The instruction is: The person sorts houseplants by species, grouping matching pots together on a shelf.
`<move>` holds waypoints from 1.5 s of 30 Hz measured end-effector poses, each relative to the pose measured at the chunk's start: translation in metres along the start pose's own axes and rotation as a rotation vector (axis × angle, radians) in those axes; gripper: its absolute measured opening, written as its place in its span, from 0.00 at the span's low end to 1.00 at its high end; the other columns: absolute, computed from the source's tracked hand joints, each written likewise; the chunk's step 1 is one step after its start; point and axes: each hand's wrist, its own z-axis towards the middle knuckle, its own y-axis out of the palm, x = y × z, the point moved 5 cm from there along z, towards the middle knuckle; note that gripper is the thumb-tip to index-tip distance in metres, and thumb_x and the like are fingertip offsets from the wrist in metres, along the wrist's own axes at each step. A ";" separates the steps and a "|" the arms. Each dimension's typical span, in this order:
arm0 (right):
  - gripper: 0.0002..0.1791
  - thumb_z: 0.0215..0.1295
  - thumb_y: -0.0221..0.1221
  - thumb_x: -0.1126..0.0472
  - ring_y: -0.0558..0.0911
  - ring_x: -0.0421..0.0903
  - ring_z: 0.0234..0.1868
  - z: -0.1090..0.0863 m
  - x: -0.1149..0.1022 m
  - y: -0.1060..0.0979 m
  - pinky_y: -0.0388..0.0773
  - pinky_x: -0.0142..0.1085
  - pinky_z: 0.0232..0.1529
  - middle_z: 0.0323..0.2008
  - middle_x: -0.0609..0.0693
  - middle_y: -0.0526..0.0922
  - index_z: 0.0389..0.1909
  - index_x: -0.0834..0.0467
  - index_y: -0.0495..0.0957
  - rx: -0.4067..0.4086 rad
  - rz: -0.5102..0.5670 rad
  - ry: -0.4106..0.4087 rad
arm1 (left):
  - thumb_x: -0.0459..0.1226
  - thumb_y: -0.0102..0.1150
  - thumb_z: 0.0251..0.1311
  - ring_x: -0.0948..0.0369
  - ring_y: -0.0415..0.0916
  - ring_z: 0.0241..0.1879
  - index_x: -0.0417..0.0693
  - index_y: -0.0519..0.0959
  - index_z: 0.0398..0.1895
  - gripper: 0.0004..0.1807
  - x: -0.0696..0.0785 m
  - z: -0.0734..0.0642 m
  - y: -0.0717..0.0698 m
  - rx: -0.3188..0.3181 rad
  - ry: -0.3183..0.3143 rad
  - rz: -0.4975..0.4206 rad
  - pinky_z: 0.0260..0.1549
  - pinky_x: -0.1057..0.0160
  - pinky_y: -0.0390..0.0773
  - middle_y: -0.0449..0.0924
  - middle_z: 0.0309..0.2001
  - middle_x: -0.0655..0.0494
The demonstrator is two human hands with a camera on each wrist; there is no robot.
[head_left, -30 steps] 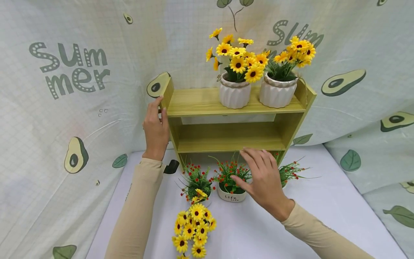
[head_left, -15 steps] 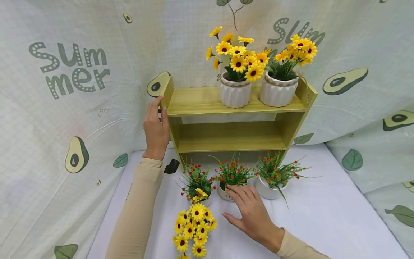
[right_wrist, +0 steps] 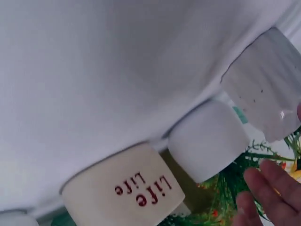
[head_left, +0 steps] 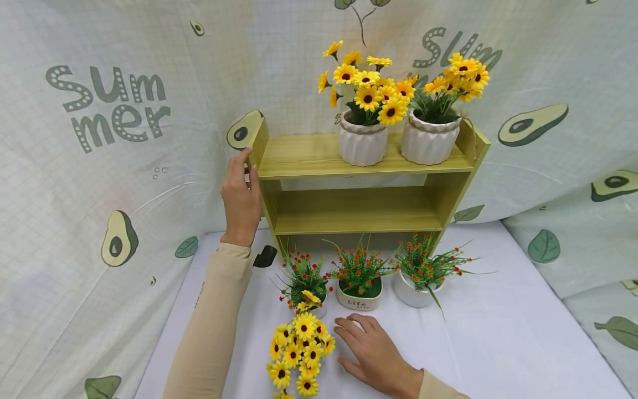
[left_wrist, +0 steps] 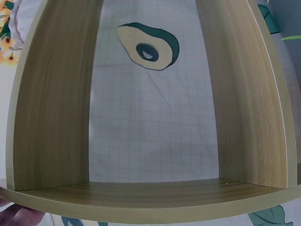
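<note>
Right wrist — pale pot [right_wrist: 258, 89]; head — yellow flowers [head_left: 299, 354] mostly hide it

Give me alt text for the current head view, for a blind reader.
A person's right hand is beside yellow flowers above a white table; the left hand touches a wooden shelf. Two white pots of blooms stand on top, three red-flowered plants in front.

Shows yellow round dark centres on the sunflowers [head_left: 307, 354], red specks amid green on the bushy plants [head_left: 361, 269], grained yellowish wood on the shelf [head_left: 356, 206], beige on the sleeves [head_left: 213, 321]. Carries dark red lettering on the cream pot [right_wrist: 124, 188], green avocado prints [head_left: 118, 238] on the faintly checked whitish backdrop [head_left: 124, 183].
</note>
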 end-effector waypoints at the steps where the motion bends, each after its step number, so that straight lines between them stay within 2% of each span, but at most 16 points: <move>1: 0.34 0.52 0.79 0.45 0.79 0.47 0.56 -0.001 -0.001 0.004 0.78 0.44 0.56 0.60 0.48 0.83 0.58 0.55 0.83 -0.035 0.018 0.005 | 0.32 0.51 0.81 0.43 0.81 0.53 0.36 0.73 0.71 0.20 0.000 0.000 0.000 0.000 0.000 0.002 0.42 0.48 0.85 0.79 0.57 0.35; 5: 0.35 0.61 0.74 0.41 0.79 0.44 0.57 -0.004 -0.003 0.017 0.79 0.42 0.56 0.62 0.48 0.82 0.63 0.56 0.80 -0.168 0.108 0.060 | 0.32 0.51 0.81 0.43 0.81 0.51 0.37 0.73 0.71 0.20 0.000 0.001 0.000 -0.001 0.001 0.005 0.42 0.48 0.86 0.79 0.57 0.35; 8: 0.39 0.66 0.69 0.35 0.78 0.44 0.60 -0.003 -0.003 0.025 0.79 0.44 0.59 0.63 0.48 0.81 0.67 0.57 0.77 -0.264 0.191 0.134 | 0.32 0.50 0.81 0.42 0.81 0.51 0.37 0.73 0.71 0.20 0.001 0.001 0.000 -0.001 0.007 0.007 0.42 0.48 0.87 0.79 0.58 0.36; 11: 0.41 0.67 0.65 0.31 0.77 0.45 0.63 -0.001 -0.003 0.033 0.78 0.47 0.63 0.65 0.47 0.80 0.70 0.56 0.75 -0.342 0.288 0.211 | 0.32 0.50 0.81 0.42 0.81 0.51 0.36 0.73 0.71 0.20 0.002 0.001 0.001 0.000 0.012 0.009 0.42 0.48 0.87 0.79 0.58 0.36; 14: 0.44 0.65 0.65 0.29 0.77 0.45 0.65 0.001 -0.003 0.039 0.76 0.48 0.66 0.67 0.47 0.79 0.72 0.54 0.73 -0.386 0.389 0.273 | 0.32 0.50 0.81 0.43 0.81 0.51 0.36 0.73 0.71 0.20 0.002 0.002 0.001 0.003 0.013 0.009 0.41 0.48 0.86 0.79 0.57 0.35; 20: 0.48 0.62 0.68 0.29 0.76 0.44 0.65 0.005 -0.005 0.048 0.74 0.47 0.68 0.68 0.47 0.77 0.75 0.53 0.70 -0.383 0.498 0.321 | 0.31 0.51 0.81 0.43 0.81 0.53 0.36 0.74 0.70 0.19 0.000 0.002 0.001 0.013 0.009 0.008 0.40 0.50 0.83 0.79 0.55 0.34; 26: 0.48 0.59 0.74 0.36 0.75 0.43 0.65 0.007 -0.007 0.054 0.74 0.46 0.68 0.68 0.47 0.77 0.75 0.52 0.69 -0.367 0.579 0.355 | 0.31 0.51 0.81 0.42 0.81 0.49 0.35 0.74 0.70 0.19 0.001 0.000 0.002 0.007 0.014 0.004 0.40 0.50 0.84 0.80 0.55 0.35; 32: 0.46 0.61 0.72 0.33 0.75 0.40 0.62 0.012 -0.012 0.056 0.74 0.44 0.66 0.67 0.45 0.77 0.75 0.48 0.68 -0.314 0.608 0.324 | 0.31 0.51 0.81 0.41 0.82 0.49 0.35 0.74 0.70 0.20 0.000 -0.002 0.002 0.004 0.011 0.001 0.40 0.49 0.85 0.80 0.55 0.34; 36: 0.47 0.61 0.73 0.34 0.74 0.40 0.61 0.015 -0.013 0.059 0.74 0.43 0.64 0.66 0.46 0.77 0.75 0.50 0.68 -0.293 0.636 0.328 | 0.31 0.51 0.81 0.42 0.82 0.49 0.36 0.74 0.70 0.20 0.000 -0.002 0.002 0.009 0.013 0.005 0.41 0.48 0.85 0.80 0.55 0.34; 40: 0.48 0.59 0.75 0.37 0.74 0.40 0.63 0.018 -0.014 0.061 0.73 0.44 0.66 0.68 0.47 0.76 0.75 0.51 0.68 -0.302 0.704 0.360 | 0.31 0.51 0.81 0.42 0.82 0.49 0.36 0.74 0.70 0.20 0.001 -0.001 0.001 0.010 0.013 0.006 0.41 0.48 0.85 0.80 0.55 0.34; 45: 0.48 0.60 0.75 0.37 0.72 0.42 0.66 0.022 -0.016 0.063 0.71 0.46 0.68 0.69 0.46 0.74 0.76 0.47 0.66 -0.302 0.753 0.361 | 0.32 0.50 0.81 0.43 0.81 0.51 0.36 0.74 0.71 0.20 0.000 -0.001 0.000 0.010 0.010 0.010 0.41 0.49 0.85 0.80 0.56 0.34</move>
